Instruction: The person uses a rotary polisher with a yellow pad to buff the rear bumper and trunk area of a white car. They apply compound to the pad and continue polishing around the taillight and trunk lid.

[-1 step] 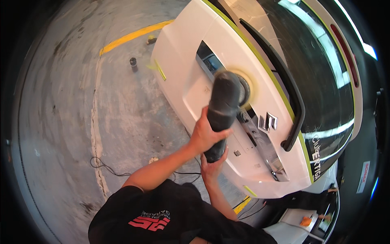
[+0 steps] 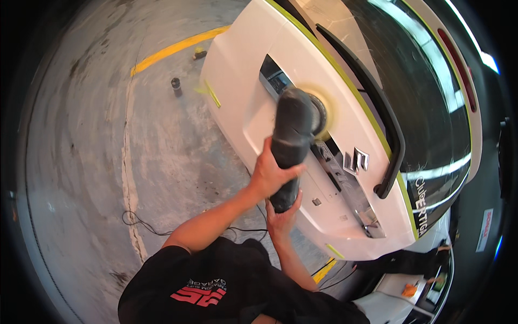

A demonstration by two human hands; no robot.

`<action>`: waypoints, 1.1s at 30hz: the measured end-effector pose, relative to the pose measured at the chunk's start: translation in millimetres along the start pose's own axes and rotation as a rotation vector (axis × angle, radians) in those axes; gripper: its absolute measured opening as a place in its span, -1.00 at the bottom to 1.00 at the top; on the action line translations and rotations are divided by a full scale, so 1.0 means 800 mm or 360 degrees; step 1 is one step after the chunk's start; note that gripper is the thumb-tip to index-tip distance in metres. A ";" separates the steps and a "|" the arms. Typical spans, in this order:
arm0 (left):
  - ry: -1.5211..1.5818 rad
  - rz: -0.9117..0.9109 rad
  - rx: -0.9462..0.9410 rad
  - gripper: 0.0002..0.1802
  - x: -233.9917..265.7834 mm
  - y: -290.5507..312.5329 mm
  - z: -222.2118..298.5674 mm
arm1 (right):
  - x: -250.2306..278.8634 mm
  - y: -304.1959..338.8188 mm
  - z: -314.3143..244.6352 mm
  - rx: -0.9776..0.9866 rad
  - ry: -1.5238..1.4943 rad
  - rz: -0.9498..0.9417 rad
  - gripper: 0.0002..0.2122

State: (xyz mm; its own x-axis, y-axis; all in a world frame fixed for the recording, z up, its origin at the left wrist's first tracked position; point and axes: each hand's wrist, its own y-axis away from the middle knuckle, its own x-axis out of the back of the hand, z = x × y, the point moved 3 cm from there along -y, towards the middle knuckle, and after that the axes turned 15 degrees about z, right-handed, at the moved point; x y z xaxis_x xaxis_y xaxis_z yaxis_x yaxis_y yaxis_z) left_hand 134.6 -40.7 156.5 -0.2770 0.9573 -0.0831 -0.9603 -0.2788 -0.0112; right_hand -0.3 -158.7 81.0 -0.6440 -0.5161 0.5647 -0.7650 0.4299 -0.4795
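Both my hands hold a black power polisher (image 2: 291, 135) up against a white car tailgate (image 2: 318, 65). My left hand (image 2: 272, 170) wraps round the middle of its body, thumb across the top. Lower down, my right hand (image 2: 284, 218) grips the rear end. The round yellow pad (image 2: 328, 108) is blurred and lies at the tailgate surface, beside the shiny chrome trim strip (image 2: 350, 194). Part of the pad is hidden behind the polisher's head. A chrome emblem (image 2: 356, 161) sits to the right of the pad.
Yellow-green masking tape (image 2: 345, 75) edges the rear window, where a black wiper (image 2: 380, 102) lies. A dark bottle (image 2: 176, 86) stands on the grey floor. Cables (image 2: 143, 224) trail near my left arm. At lower right, a person in dark clothes (image 2: 404, 263) is beside another car with an orange cloth (image 2: 410, 290).
The polisher and both my hands have shifted slightly left and upward along the tailgate. My grip looks the same.
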 end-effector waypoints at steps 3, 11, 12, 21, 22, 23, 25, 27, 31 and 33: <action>0.0219 0.0016 0.0014 -0.18 0.012 -0.046 -0.017 | -0.021 -0.020 -0.026 -0.0074 0.0044 -0.0097 0.03; 0.0411 0.0006 0.0016 -0.34 0.025 -0.126 -0.007 | -0.060 -0.087 -0.067 0.0256 0.0049 -0.0105 -0.03; 0.0411 0.0010 -0.0006 -0.34 0.025 -0.122 -0.012 | -0.056 -0.090 -0.068 0.0267 0.0062 -0.0135 -0.04; 0.0562 0.0160 0.0453 -0.35 0.108 0.013 -0.055 | 0.005 0.013 -0.047 -0.0456 -0.0055 -0.0933 0.10; 0.0527 0.0196 0.0498 -0.34 0.125 0.027 -0.062 | 0.000 0.034 -0.039 -0.0601 -0.0124 -0.1116 0.08; 0.0501 0.0204 0.0508 -0.34 0.142 0.035 -0.073 | -0.006 0.051 -0.033 -0.0573 -0.0328 -0.1301 0.07; 0.0518 0.0291 0.0567 -0.34 0.172 0.037 -0.081 | -0.038 0.067 -0.019 -0.0491 -0.0789 -0.1604 0.06; 0.0587 0.0400 0.0606 -0.38 0.197 0.035 -0.086 | -0.065 0.063 0.013 -0.0722 -0.1048 -0.1713 0.04; 0.0938 0.0807 0.0703 -0.32 0.288 -0.009 -0.098 | -0.093 -0.077 0.058 -0.1430 -0.1404 -0.0430 -0.39; 0.1127 0.0980 0.0760 -0.19 0.321 -0.033 -0.088 | -0.089 -0.144 0.092 -0.1768 -0.1734 0.0263 -0.23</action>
State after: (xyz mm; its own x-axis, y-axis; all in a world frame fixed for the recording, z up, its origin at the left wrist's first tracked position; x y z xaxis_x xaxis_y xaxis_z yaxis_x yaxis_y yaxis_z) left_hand 90.8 207.1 64.9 -0.7866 0.3540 -0.5059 -0.6165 -0.4954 0.6120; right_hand 133.7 -225.7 46.8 -0.7803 -0.4657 -0.4174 -0.6253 0.5909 0.5098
